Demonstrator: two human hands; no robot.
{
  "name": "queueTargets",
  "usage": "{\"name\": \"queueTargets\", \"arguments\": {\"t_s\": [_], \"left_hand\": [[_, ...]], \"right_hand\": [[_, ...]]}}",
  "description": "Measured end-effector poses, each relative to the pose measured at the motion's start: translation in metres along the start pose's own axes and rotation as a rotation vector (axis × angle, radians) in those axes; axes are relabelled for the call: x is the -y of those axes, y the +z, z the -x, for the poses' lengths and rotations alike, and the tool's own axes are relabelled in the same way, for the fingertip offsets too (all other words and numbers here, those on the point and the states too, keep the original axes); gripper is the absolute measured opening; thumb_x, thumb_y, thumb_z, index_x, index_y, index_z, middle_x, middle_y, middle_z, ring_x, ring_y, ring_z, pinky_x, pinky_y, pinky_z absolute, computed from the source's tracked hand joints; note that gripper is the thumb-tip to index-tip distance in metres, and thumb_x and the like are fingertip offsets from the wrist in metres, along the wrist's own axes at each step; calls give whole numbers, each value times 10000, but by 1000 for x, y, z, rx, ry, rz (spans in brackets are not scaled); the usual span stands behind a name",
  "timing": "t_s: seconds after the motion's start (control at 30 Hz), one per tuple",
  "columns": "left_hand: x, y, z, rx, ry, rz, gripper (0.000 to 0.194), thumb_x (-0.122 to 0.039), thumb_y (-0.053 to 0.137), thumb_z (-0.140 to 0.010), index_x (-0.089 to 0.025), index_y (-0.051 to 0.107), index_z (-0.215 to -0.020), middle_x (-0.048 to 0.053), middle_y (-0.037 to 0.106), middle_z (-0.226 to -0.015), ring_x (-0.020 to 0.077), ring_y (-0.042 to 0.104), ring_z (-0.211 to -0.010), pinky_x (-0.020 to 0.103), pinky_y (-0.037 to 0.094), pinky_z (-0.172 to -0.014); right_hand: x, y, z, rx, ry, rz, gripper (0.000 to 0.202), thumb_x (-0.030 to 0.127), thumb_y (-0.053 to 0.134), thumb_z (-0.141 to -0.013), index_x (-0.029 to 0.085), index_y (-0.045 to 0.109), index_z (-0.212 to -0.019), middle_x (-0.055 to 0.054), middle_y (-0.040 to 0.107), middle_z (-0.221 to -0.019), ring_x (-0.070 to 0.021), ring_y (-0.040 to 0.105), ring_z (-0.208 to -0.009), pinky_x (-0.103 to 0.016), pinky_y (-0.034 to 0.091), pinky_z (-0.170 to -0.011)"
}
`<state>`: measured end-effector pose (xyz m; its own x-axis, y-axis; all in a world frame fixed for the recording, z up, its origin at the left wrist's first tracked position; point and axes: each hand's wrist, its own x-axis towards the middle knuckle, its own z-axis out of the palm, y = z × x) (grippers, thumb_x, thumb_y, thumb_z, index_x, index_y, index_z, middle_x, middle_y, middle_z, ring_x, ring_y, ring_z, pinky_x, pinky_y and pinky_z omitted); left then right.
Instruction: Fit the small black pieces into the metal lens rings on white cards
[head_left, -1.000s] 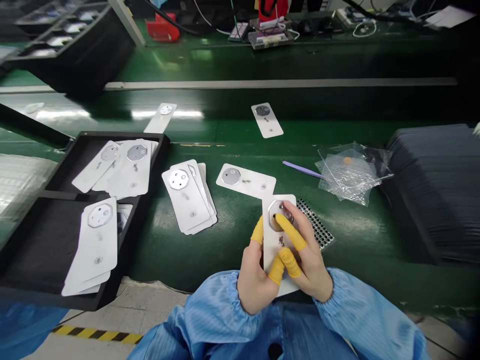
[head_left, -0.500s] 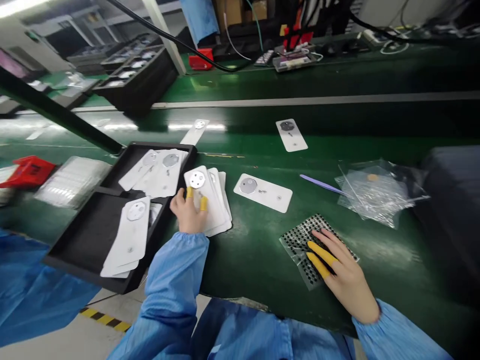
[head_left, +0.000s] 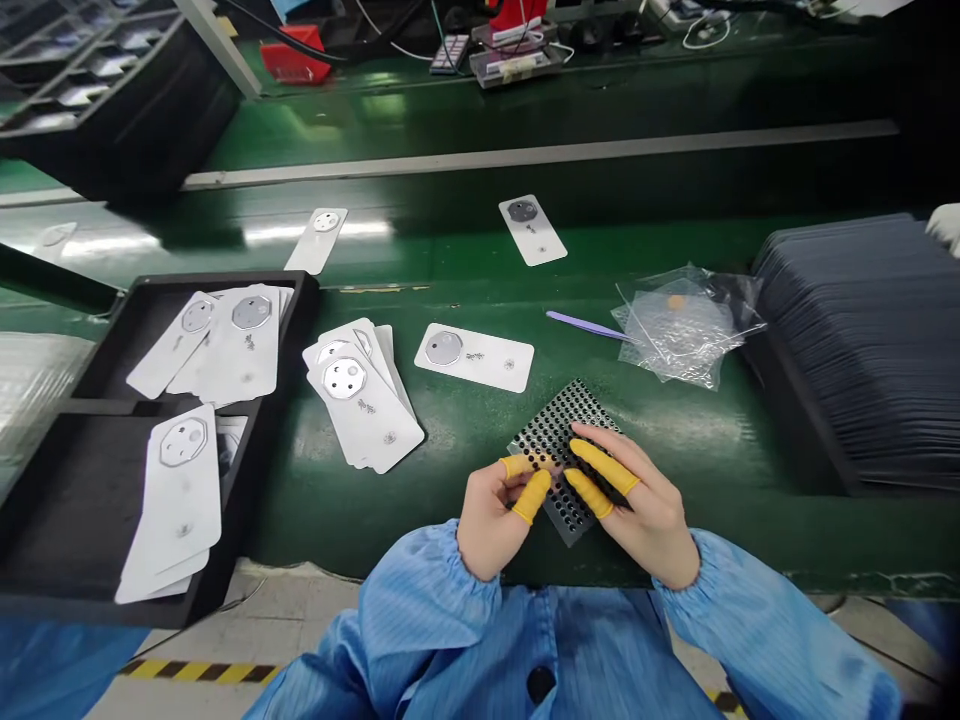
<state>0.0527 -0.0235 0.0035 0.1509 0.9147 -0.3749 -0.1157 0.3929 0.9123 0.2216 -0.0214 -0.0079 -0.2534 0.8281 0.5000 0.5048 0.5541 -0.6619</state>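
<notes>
A clear sheet of black dots [head_left: 566,405] lies tilted near the bench's front edge, partly covered by my fingers. My left hand [head_left: 499,515] is pinched at its left side, yellow finger cots on thumb and forefinger. My right hand [head_left: 637,500], also with yellow cots, grips the sheet from the right. Its thumb and fingertips are close to the left fingertips; any single dot between them is too small to tell. A fanned stack of white phone-shaped panels [head_left: 375,420] with round camera areas lies to the left. One single white panel [head_left: 487,358] lies just behind the sheet.
A black tray [head_left: 292,330] at left holds more white panels. Behind lie a purple tweezers-like tool [head_left: 585,325] and clear plastic bags [head_left: 679,335]. Dark stacked sheets [head_left: 870,350] stand in a bin at right. Another white panel [head_left: 534,232] lies farther back.
My left hand has left the stack of white panels and moved right to the dotted sheet. The view has turned right. My right hand stays at the sheet.
</notes>
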Motion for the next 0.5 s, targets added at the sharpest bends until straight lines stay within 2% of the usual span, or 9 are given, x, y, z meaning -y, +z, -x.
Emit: {"name": "queueTargets", "arguments": {"t_s": [0.07,0.13,0.23,0.33,0.43,0.5], "left_hand": [[-1,-3,-2,5,-39,42,480,-531,733,-694,-98,727,-902,118,749,-809,213,696,-732,286,565,-634],[-3,-6,-3,12,-51,60,460,-520,755,-672,-105,743,-869,102,745,-772,199,683,-690,276,556,-603],[-3,-3,-2,-5,-75,87,436,-507,778,-648,-118,761,-844,87,742,-761,192,668,-677,284,556,-611],[1,2,-2,-47,-69,107,427,-512,781,-638,-125,767,-820,78,741,-767,182,655,-688,282,550,-654],[5,3,-6,-48,-48,97,425,-533,761,-652,-131,761,-789,66,735,-764,166,637,-702,265,527,-688],[7,-1,-10,-21,-44,71,421,-531,749,-668,-123,750,-770,66,725,-742,157,624,-681,248,505,-645]], "right_hand": [[0,-1,1,-30,-7,-5,485,45,627,-808,195,546,-1262,-128,620,-1185,-248,587,-1110,-473,528,-931],[-1,-1,2,-4,-44,3,418,52,612,-817,193,577,-1210,-110,647,-1106,-228,618,-1039,-476,525,-943],[-4,1,4,77,-126,58,343,44,560,-839,155,581,-1163,-133,648,-1079,-221,631,-998,-507,504,-973],[-7,9,6,51,-185,106,353,32,557,-833,105,544,-1178,-182,625,-1097,-244,615,-1033,-502,516,-952],[-11,17,7,24,-63,24,342,67,542,-858,136,519,-1192,-158,609,-1097,-222,607,-1034,-403,560,-876],[-12,20,7,34,49,-34,261,93,510,-880,167,535,-1130,-124,607,-1060,-201,609,-995,-360,570,-821]]}}
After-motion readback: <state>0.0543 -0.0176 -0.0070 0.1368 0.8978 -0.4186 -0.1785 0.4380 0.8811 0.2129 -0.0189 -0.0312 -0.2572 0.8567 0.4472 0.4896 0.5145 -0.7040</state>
